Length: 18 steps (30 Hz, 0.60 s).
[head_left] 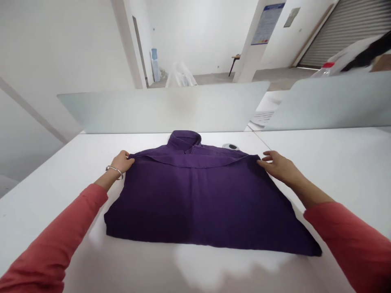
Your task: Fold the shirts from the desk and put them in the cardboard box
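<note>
Red sleeves [51,236], hands [122,162] [279,167] on purple shirt's edges [195,160]

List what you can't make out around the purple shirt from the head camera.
Head view:
- Round grey object behind the collar: partly hidden by it, kind unclear.
- Bottle with red cap: lower part hidden by the frosted panel.
- Wall poster: print too small to read.
- Left hand: fingertips hidden by the purple shirt's edge.
</note>
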Motion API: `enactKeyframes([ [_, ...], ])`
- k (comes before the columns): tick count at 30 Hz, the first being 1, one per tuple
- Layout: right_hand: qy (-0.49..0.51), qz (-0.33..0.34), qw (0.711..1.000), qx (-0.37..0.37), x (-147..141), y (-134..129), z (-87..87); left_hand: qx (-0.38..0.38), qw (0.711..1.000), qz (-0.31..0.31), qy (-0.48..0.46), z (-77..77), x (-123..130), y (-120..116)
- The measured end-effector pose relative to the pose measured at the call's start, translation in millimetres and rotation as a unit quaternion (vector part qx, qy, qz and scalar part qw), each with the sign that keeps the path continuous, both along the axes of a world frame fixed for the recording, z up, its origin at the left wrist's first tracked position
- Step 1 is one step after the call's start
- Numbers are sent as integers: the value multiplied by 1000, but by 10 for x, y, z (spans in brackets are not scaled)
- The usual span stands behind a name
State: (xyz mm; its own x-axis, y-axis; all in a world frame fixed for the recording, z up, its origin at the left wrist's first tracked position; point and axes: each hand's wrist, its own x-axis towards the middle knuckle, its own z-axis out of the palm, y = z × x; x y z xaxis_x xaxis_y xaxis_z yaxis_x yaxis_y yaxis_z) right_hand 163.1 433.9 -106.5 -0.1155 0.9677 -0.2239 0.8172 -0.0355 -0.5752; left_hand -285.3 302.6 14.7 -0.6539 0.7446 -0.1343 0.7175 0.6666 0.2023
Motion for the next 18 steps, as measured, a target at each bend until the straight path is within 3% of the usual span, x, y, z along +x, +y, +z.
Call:
enactKeyframes([
  [1, -31, 30, 998, 43, -32, -35, 74, 9, 995, -69, 76, 24, 101, 0],
  [3, -28, 144, 984, 99, -159, -140, 218, 30, 954, -251, 159, 33, 375, -14],
  [6, 36, 381, 913, 138, -465, -339, 349, -8, 852, -510, 121, -78, 842, -40],
  [8, 42, 472, 870, 139, -664, -444, 354, -47, 793, -603, 79, -208, 1075, -41],
  [11, 16, 484, 860, 163, -832, -502, 271, -69, 758, -646, 52, -377, 1215, -8],
  [18, -29, 451, 867, 209, -900, -366, 15, -103, 785, -605, 87, -431, 1148, 137],
])
